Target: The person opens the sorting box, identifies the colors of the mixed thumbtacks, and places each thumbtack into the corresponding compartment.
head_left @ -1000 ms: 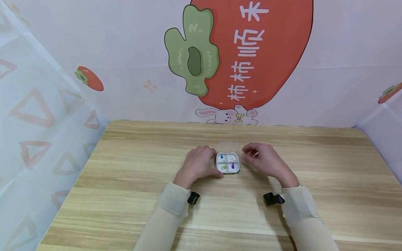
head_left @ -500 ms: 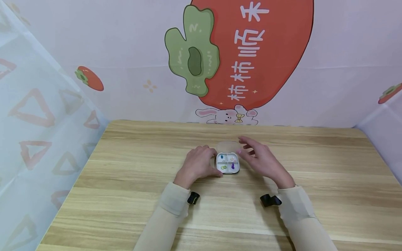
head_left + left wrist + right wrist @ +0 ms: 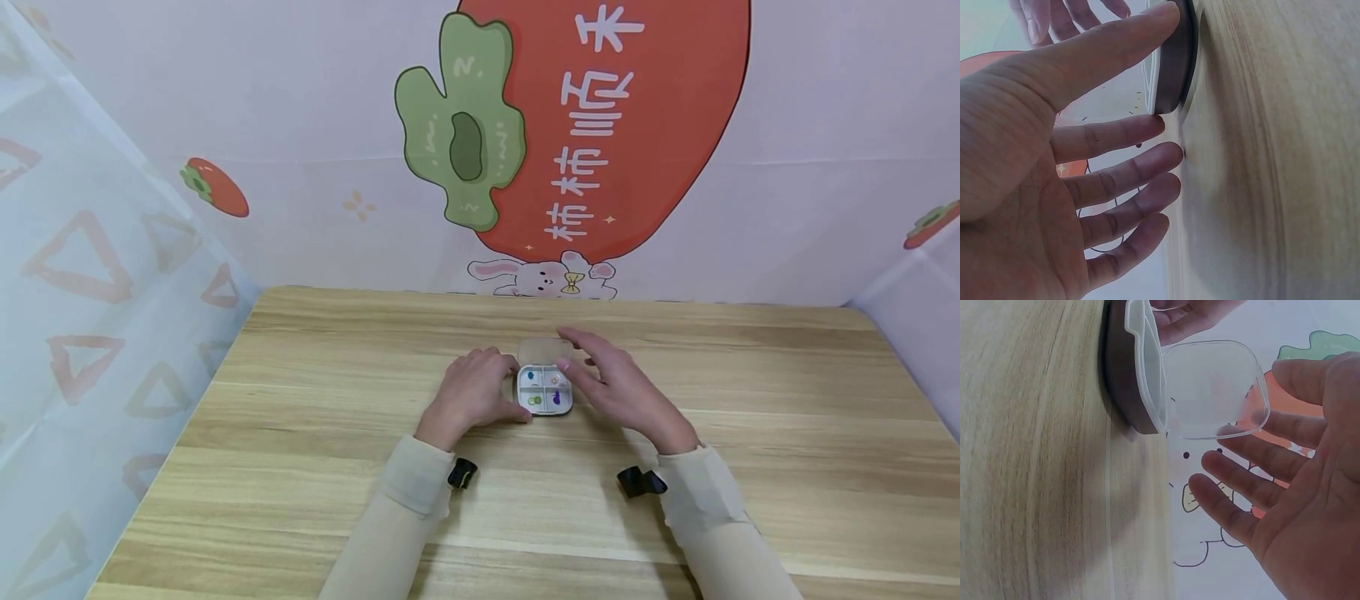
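Note:
A small pill box (image 3: 544, 401) with a dark outer base and white divided tray lies on the table. Its clear lid (image 3: 1210, 387) stands raised on the far side. Small blue, pale, green and purple pieces lie in separate compartments. My left hand (image 3: 471, 392) holds the box from the left, thumb at the near corner and index finger at the far one. Above its right side is my right hand (image 3: 617, 387), fingers extended and spread. In the right wrist view, that hand's thumb and fingertips are right at the lid's edge.
The wooden table (image 3: 315, 467) ends at a pale printed backdrop (image 3: 330, 225) behind the box. Another patterned sheet (image 3: 90, 333) hangs along the left. Black wrist mounts (image 3: 462, 473) sit below both hands.
My right hand has moved left and slightly away from me, from beside the pill box to its raised lid, its fingers extending. The left hand and box have stayed in place.

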Motion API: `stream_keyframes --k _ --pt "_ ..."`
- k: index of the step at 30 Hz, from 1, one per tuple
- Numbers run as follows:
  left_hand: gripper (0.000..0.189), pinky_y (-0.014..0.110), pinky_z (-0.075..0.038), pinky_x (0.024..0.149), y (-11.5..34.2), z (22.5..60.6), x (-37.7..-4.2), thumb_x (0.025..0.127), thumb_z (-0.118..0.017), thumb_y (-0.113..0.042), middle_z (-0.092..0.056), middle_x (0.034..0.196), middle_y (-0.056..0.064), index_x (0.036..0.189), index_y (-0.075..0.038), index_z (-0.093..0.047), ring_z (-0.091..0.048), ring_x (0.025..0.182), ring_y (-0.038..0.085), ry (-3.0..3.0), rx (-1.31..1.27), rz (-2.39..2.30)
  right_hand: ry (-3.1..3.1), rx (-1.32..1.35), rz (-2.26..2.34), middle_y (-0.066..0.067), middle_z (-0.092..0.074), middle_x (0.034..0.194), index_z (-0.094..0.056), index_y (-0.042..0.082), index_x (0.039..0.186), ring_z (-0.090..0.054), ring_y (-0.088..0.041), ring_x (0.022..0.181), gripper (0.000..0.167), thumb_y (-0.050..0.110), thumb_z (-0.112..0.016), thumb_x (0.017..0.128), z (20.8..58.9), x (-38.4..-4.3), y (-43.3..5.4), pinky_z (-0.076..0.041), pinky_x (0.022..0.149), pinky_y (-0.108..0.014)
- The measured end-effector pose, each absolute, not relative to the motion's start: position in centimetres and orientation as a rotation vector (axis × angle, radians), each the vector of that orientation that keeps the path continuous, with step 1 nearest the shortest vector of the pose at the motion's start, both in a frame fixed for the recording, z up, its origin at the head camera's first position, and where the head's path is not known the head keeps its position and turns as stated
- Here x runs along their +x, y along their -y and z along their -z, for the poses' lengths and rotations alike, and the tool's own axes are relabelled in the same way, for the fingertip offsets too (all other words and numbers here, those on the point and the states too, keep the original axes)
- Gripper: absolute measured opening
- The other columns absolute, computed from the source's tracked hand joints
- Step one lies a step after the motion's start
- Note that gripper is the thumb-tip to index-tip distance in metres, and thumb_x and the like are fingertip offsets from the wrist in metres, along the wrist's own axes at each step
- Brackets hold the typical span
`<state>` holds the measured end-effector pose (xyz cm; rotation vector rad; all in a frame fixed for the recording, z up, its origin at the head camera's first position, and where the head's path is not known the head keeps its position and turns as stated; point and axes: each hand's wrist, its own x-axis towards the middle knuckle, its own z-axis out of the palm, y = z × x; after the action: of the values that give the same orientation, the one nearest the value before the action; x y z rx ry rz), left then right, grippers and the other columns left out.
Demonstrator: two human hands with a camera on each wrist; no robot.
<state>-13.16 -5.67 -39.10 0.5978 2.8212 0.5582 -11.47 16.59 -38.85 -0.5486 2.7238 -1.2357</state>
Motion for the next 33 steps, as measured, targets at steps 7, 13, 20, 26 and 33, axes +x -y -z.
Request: stream_keyframes --k 7,13,20,26,33 --pt "0.063 0.039 -0.047 0.077 5.7 39.1 -13.17 0.067 -0.095 -0.046 -0.067 0.099 0.003 0.114 -0.01 -0.075 -0.056 0.086 0.021 -2.828 0.603 -0.546 -2.716 -0.534 1.235 -0.014 -0.051 0.149 -0.045 0.006 0.151 -0.05 -0.037 0.134 0.051 0.024 -0.058 0.105 38.93 -11.61 -16.56 -0.045 0.102 -0.057" --pt "0.062 0.038 -0.046 0.076 5.68 39.13 -13.21 0.067 -0.095 -0.046 -0.066 0.098 0.003 0.114 -0.01 -0.075 -0.055 0.085 0.02 -2.824 0.596 -0.547 -2.713 -0.497 1.23 -0.013 -0.054 0.145 -0.049 0.009 0.149 -0.058 -0.036 0.122 0.047 0.024 -0.057 0.105 38.86 -11.59 -16.5 -0.049 0.098 -0.054" --pt "0.061 0.039 -0.047 0.078 5.62 39.16 -13.23 0.067 -0.095 -0.045 -0.066 0.098 0.002 0.113 -0.011 -0.075 -0.056 0.087 0.02 -2.825 0.589 -0.537 -2.732 -0.512 1.24 -0.011 -0.06 0.138 -0.055 0.006 0.141 -0.06 -0.03 0.117 0.038 0.022 -0.053 0.107 38.86 -11.65 -16.32 -0.05 0.097 -0.05" --pt "0.06 0.039 -0.046 0.078 5.6 39.2 -13.24 0.067 -0.095 -0.046 -0.065 0.097 0.001 0.112 -0.011 -0.076 -0.054 0.085 0.019 -2.823 0.581 -0.534 -2.743 -0.541 1.261 -0.01 -0.065 0.128 -0.06 0.004 0.133 -0.061 -0.026 0.113 0.03 0.019 -0.05 0.108 38.97 -11.74 -16.36 -0.05 0.096 -0.049" --pt "0.062 0.039 -0.047 0.079 5.62 39.2 -13.27 0.067 -0.094 -0.047 -0.064 0.096 0.001 0.113 -0.009 -0.075 -0.055 0.085 0.02 -2.826 0.578 -0.521 -2.716 -0.523 1.277 -0.007 -0.067 0.119 -0.064 0.004 0.125 -0.061 -0.024 0.107 0.027 0.023 -0.056 0.106 39.0 -11.68 -16.3 -0.05 0.095 -0.047"
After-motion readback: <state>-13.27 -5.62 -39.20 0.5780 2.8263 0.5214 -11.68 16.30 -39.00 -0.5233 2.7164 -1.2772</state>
